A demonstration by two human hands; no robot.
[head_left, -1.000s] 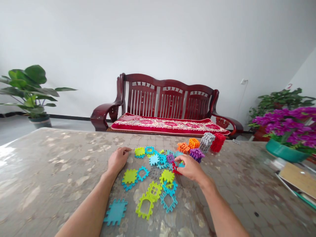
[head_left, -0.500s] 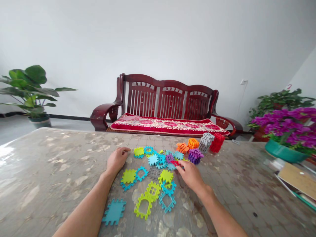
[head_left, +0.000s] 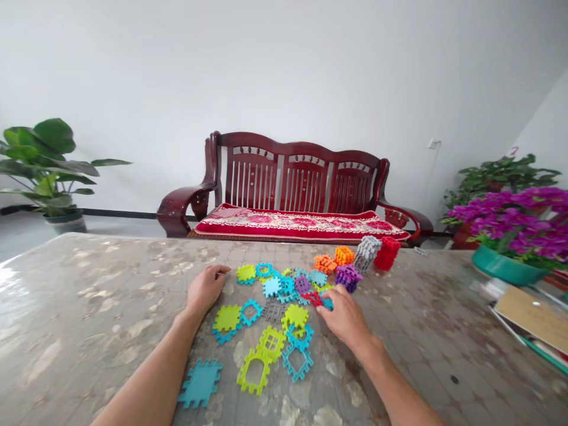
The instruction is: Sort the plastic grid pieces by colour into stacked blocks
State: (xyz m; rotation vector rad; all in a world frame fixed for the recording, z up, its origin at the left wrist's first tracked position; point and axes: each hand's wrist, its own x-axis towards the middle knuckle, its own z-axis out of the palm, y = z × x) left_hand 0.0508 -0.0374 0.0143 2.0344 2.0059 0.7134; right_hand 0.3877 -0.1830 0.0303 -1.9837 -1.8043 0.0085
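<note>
Flat interlocking plastic tiles in lime, teal, blue, grey, purple and red lie scattered mid-table. My right hand (head_left: 344, 316) rests among them, fingers curled over a small teal tile (head_left: 327, 304) beside a red tile (head_left: 314, 297). My left hand (head_left: 205, 288) lies on the table left of the pile, fingers loosely curled with nothing in them, near a lime tile (head_left: 245, 273). Behind the pile stand built cubes: orange (head_left: 335, 260), purple (head_left: 348, 277), grey (head_left: 367, 252) and red (head_left: 387, 253). A large teal tile (head_left: 200, 383) lies nearest to me.
The table (head_left: 89, 296) has a glossy stone-pattern cover. At the right edge stand a teal pot of purple flowers (head_left: 510, 269) and some books (head_left: 532, 319). Behind the table is a dark wooden bench (head_left: 293, 195) with a red cushion. A leafy plant (head_left: 48, 171) stands far left.
My right hand has dropped from a raised pinch on a red tile down onto the table and pulled back slightly toward me. The left hand stays put.
</note>
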